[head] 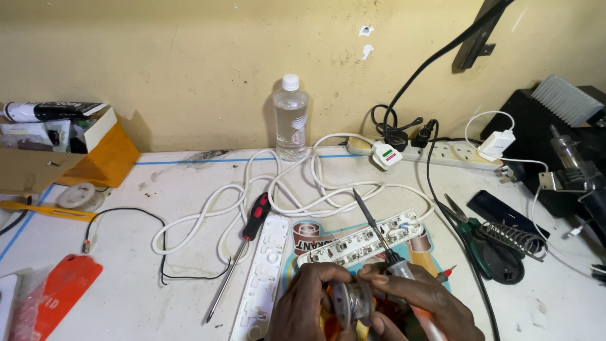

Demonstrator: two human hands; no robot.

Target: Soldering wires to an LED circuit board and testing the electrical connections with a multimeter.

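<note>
At the table's near edge, the left hand (309,306) curls its fingers around a solder spool (353,304), gripping it from the left. The right hand (420,303) meets it from the other side: its fingertips touch the spool while the same hand closes on a soldering iron (379,233), whose clear handle sits in the grip and whose dark tip points up and away toward the wall.

Just beyond the hands lies an opened power strip (366,243), its metal contacts showing, set slantwise on a printed mat (309,237). The strip's white cover (265,278) lies beside it to the left, and left of that a red-and-black screwdriver (243,252) rests with its shaft toward the near edge. A white cable (252,196) loops across the middle of the table.

To the right are green pliers (470,227) and a coiled iron stand (511,243). Along the far edge stand a water bottle (291,120) and a second power strip (442,151) with plugs in it. At the left edge sit a cardboard box (69,148) and an orange packet (60,290).
</note>
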